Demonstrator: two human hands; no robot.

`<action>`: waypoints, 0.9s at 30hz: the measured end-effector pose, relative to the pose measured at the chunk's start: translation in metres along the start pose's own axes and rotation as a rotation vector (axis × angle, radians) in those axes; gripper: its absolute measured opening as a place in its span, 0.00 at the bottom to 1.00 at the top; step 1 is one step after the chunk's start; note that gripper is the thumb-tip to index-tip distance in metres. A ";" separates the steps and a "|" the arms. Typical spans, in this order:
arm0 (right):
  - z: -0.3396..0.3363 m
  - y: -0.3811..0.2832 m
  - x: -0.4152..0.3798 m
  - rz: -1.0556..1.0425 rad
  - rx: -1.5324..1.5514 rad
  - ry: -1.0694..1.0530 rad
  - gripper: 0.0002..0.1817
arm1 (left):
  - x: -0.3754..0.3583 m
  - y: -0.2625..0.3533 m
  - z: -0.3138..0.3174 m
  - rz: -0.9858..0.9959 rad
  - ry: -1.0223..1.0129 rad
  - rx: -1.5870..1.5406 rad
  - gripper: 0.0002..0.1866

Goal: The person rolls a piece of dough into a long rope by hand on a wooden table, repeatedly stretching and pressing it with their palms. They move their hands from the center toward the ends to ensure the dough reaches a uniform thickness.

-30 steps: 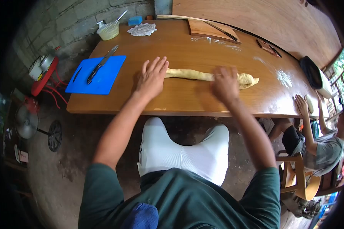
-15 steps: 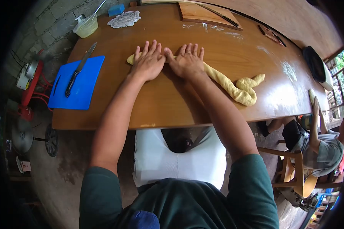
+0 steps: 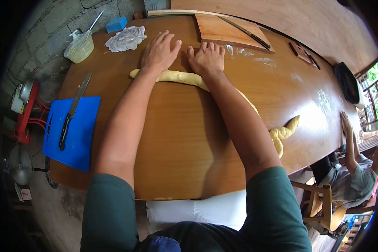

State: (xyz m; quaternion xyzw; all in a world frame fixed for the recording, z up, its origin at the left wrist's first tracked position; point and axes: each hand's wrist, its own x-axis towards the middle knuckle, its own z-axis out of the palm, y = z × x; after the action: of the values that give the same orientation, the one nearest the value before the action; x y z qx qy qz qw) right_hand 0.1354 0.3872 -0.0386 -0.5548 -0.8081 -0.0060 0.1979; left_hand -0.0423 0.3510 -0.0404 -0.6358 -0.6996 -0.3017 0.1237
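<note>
A long yellow rope of dough (image 3: 178,77) lies across the wooden table, running from its rounded left tip under my wrists and toward the right. Its far end bends and overlaps itself beyond my right forearm. My left hand (image 3: 159,52) rests past the rope, palm down, thumb apart and fingers stretched forward. Beside it, my right hand (image 3: 207,59) lies palm down with the thumb out and fingers a little bent. Neither hand grips anything. Whether the heels of my hands press on the dough is hard to see.
On the left, a black-handled knife (image 3: 67,122) lies on a blue cutting board (image 3: 77,145). Behind are a bowl with a whisk (image 3: 80,48), a crumpled cloth (image 3: 126,38) and a blue sponge (image 3: 116,24). A wooden board (image 3: 227,33) holds another knife. A person (image 3: 353,168) works at the right.
Both hands have moved forward over the rope, which now passes under my wrists rather than my palms. The view has shifted, and the dough's right end appears lower.
</note>
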 end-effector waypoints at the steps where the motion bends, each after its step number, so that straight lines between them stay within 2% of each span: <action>1: 0.003 -0.001 0.005 -0.039 -0.019 0.062 0.37 | 0.003 0.000 0.001 -0.001 0.007 0.003 0.30; 2: 0.004 0.000 0.009 -0.043 -0.018 0.066 0.37 | 0.005 0.001 0.000 0.025 0.013 -0.024 0.29; 4: -0.003 -0.002 0.008 -0.233 0.052 0.141 0.29 | 0.000 0.004 -0.003 0.048 0.037 -0.072 0.26; 5: -0.008 -0.003 0.003 -0.236 0.054 0.142 0.29 | -0.006 0.006 -0.007 0.046 0.040 -0.069 0.26; 7: -0.018 -0.005 -0.009 -0.295 0.104 0.108 0.24 | -0.021 0.008 -0.016 0.058 -0.029 0.020 0.24; 8: -0.024 -0.006 -0.018 -0.299 0.107 0.113 0.24 | -0.028 0.007 -0.022 0.045 -0.152 0.043 0.28; 9: -0.023 -0.004 -0.027 -0.280 0.107 0.100 0.26 | -0.039 0.012 -0.027 0.047 -0.147 0.048 0.28; 11: -0.025 -0.005 -0.049 -0.264 0.111 0.088 0.27 | -0.067 0.027 -0.038 -0.075 -0.216 0.162 0.35; 12: -0.025 -0.006 -0.060 -0.160 0.083 0.018 0.31 | -0.072 0.033 -0.050 -0.132 -0.393 0.202 0.42; 13: -0.026 -0.007 -0.070 -0.054 0.053 -0.051 0.34 | -0.081 0.036 -0.056 -0.135 -0.389 0.200 0.42; 17: -0.032 -0.010 -0.117 -0.016 -0.018 0.026 0.39 | -0.128 0.050 -0.086 -0.139 -0.434 0.167 0.41; 19: -0.055 -0.013 -0.142 -0.059 0.047 -0.156 0.41 | -0.152 0.056 -0.107 -0.144 -0.474 0.123 0.39; 20: -0.061 -0.013 -0.155 -0.063 0.046 -0.154 0.41 | -0.167 0.058 -0.118 -0.066 -0.447 0.107 0.36; 21: -0.066 -0.011 -0.169 -0.147 0.099 -0.150 0.39 | -0.181 0.061 -0.128 0.011 -0.418 0.091 0.33; 22: -0.070 -0.009 -0.182 -0.233 0.152 -0.147 0.37 | -0.196 0.063 -0.137 0.006 -0.414 0.089 0.33; 23: -0.074 -0.006 -0.195 -0.240 0.148 -0.145 0.37 | -0.209 0.065 -0.146 0.085 -0.355 0.002 0.30; 24: -0.084 -0.007 -0.213 -0.308 0.130 -0.114 0.33 | -0.223 0.067 -0.155 0.166 -0.297 -0.082 0.27; 25: -0.096 -0.008 -0.236 -0.369 0.115 -0.086 0.28 | -0.237 0.073 -0.165 0.166 -0.302 -0.080 0.27; 26: -0.108 -0.008 -0.259 -0.411 0.072 0.000 0.19 | -0.248 0.081 -0.174 0.145 -0.279 -0.082 0.26; 27: -0.119 -0.006 -0.273 -0.413 0.070 0.005 0.19 | -0.256 0.086 -0.181 0.123 -0.250 -0.083 0.24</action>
State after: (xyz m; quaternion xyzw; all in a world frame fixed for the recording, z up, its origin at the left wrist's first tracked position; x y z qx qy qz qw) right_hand 0.2504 0.1135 -0.0165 -0.3701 -0.9038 -0.0198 0.2138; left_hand 0.0440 0.0379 -0.0177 -0.7148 -0.6560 -0.2406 0.0272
